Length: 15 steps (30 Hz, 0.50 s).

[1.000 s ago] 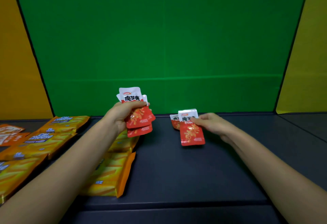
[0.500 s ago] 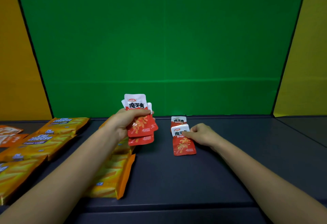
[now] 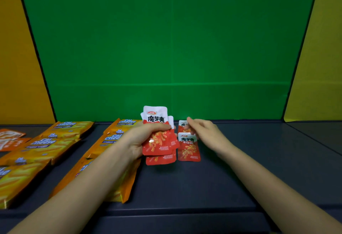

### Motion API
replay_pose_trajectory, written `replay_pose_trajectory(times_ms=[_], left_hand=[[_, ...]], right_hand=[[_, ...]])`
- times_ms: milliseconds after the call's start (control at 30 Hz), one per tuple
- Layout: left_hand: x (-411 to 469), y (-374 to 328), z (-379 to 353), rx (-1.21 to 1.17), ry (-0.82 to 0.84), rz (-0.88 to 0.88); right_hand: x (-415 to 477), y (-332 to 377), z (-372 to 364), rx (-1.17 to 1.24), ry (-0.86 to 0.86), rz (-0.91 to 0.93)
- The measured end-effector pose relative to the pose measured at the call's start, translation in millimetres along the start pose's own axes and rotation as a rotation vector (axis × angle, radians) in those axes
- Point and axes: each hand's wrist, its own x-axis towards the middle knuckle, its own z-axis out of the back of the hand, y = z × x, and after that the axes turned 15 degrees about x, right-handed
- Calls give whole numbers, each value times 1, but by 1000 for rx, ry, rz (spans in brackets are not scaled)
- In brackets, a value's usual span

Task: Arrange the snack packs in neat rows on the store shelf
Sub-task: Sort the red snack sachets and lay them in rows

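My left hand (image 3: pixel 137 141) grips a fanned stack of small red and white snack packs (image 3: pixel 159 137) above the dark shelf (image 3: pixel 240 169). Just right of it, two more red packs lie flat on the shelf in a line: a front pack (image 3: pixel 188 148) and a back pack (image 3: pixel 182 125) partly hidden behind my fingers. My right hand (image 3: pixel 203 132) hovers over these two packs with fingers apart, holding nothing; its fingertips are at the back pack.
Two rows of orange Cal Cheese wafer packs (image 3: pixel 55 141) lie on the left of the shelf, one row (image 3: pixel 111 141) under my left forearm. Orange sachets (image 3: pixel 11 139) sit at the far left. A green back wall (image 3: pixel 166 48) stands behind.
My right hand set the red pack down in front of the back pack, let go of it and lifted. My left hand with its stack stayed roughly in place.
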Motion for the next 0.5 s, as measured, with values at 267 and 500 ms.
replay_pose_trajectory(times_ms=[267, 500], left_hand=[[-23, 19, -22, -4, 52, 0], [-37, 21, -24, -13, -73, -66]], right_hand=[[-33, 12, -22, 308, 42, -23], [-26, 9, -9, 62, -126, 86]])
